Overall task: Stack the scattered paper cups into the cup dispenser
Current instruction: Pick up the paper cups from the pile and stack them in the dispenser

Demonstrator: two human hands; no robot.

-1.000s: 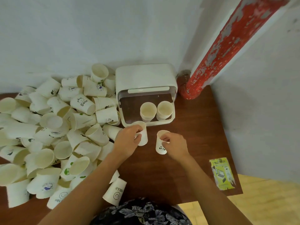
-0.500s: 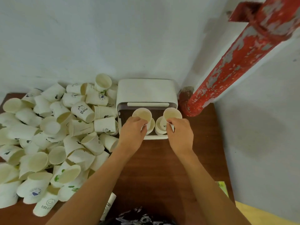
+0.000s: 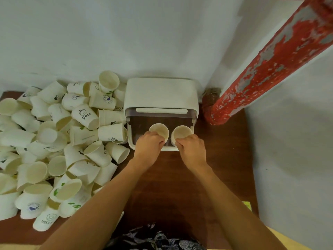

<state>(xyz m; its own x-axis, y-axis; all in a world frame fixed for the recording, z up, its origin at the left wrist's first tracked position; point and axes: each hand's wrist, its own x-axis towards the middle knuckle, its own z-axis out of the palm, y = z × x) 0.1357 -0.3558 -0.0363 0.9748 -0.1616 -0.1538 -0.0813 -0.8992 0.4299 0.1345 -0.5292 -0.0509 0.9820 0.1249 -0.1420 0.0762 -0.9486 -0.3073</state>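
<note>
Both hands have gone from the counter [image 3: 176, 177] up to the dispenser [image 3: 160, 94], and the two cups they carried have dropped lower into it since half a second ago. Now the left hand [image 3: 148, 143] pinches the near rim of the left cup [image 3: 159, 130]. The right hand [image 3: 191, 148] pinches the near rim of the right cup [image 3: 181, 132]. Each grip is closed on its own cup. Both cups stand mouth up, side by side, in the open front of the dispenser, just past the fingers. I think each cup must still be pushed straight down to sit snug. The big pile [image 3: 59, 145] of loose cups lies to the left, nearer the left hand.
</note>
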